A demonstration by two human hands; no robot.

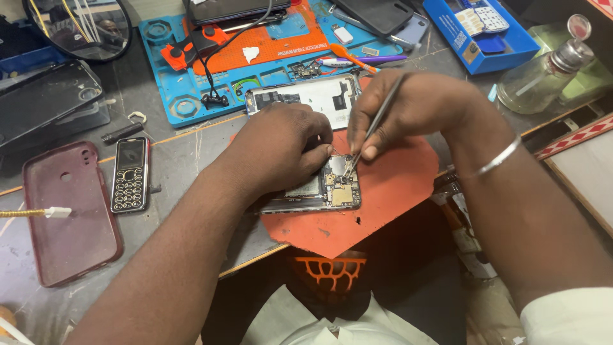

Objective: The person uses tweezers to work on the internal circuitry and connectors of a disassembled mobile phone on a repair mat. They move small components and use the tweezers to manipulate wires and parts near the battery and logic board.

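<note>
Left hand (287,144) lay palm down, fingers curled, across the left half of the opened smartphone (319,188); its grip was nearly closed, fingertips pinning the phone's upper edge. Left forearm ran in from 7 o'clock. Right hand (408,108) arched over from 2 o'clock, wrist raised, a metal bangle (501,156) around it. Its grip was closed, thumb and fingers pinched on metal tweezers (377,121), held steeply, tips touching the exposed circuit board (341,182) at the phone's right end. Phone rested on an orange mat (396,185) at the table (185,153) edge, frame centre. At 12 o'clock of it lay a detached phone back panel (313,96). At 9 o'clock, well apart: a small keypad phone (131,174) and a maroon phone case (70,211).
</note>
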